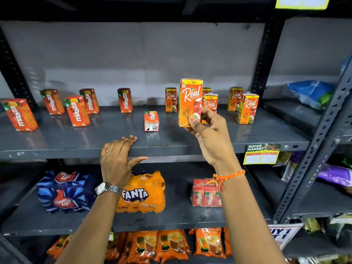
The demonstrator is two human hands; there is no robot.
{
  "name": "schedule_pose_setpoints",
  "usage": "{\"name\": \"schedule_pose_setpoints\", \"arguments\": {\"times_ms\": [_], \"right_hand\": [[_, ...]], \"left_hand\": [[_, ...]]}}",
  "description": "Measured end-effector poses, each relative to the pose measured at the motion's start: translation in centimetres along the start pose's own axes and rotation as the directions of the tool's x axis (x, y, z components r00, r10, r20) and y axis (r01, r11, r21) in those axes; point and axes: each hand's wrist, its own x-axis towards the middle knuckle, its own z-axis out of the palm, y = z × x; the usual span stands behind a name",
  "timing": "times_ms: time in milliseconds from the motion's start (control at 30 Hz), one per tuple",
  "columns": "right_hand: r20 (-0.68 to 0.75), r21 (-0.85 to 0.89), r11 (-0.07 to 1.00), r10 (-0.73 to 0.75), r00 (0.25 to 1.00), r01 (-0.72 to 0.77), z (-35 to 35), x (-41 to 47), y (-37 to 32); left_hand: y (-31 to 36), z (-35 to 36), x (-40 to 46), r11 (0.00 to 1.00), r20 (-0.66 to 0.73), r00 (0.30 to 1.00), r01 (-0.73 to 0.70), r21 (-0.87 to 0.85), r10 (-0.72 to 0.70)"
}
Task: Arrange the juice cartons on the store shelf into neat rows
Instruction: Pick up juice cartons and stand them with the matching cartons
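My right hand [208, 130] grips an orange Real apple juice carton [188, 100] upright, lifted just above the grey shelf [76, 141]. Several other Real cartons stand scattered behind and to the right, such as one at the back [170, 100] and one near the right post [247, 108]. Red Maaza cartons stand unevenly across the left half, for example the leftmost one [19, 114]. One Maaza carton [151, 121] lies tipped on its back mid-shelf. My left hand [117, 159] rests flat on the shelf's front edge, holding nothing.
On the lower shelf sit a blue Thums Up pack [64, 191], an orange Fanta pack [144, 193] and a wrapped Maaza pack [204, 193]. Tea pouches [171, 244] line the bottom shelf. A price tag [262, 154] hangs on the shelf edge. Black uprights frame both sides.
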Motion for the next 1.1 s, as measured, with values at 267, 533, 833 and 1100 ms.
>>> {"name": "schedule_pose_setpoints", "arguments": {"times_ms": [267, 533, 833, 1100], "right_hand": [[0.000, -0.043, 0.999, -0.017, 1.000, 0.017, -0.1, -1.5, -0.9], [-0.066, -0.216, 0.971, 0.086, 0.994, -0.099, 0.3, 1.9, 0.2], [-0.128, -0.660, 0.737, 0.082, 0.988, -0.146, 2.4, 9.5, 3.9], [-0.173, -0.813, 0.558, 0.045, 0.984, -0.168, 2.9, 11.1, 5.6]], "left_hand": [[0.3, -0.2, 0.3, 1.000, -0.006, 1.000, 0.000, 0.009, 0.001], [0.2, -0.3, 0.1, 1.000, 0.025, 1.000, -0.003, -0.002, 0.003], [0.4, -0.7, 0.1, 1.000, 0.042, 0.999, 0.029, -0.006, -0.029], [0.5, -0.8, 0.2, 0.999, 0.030, 0.999, 0.020, -0.029, -0.019]]}}
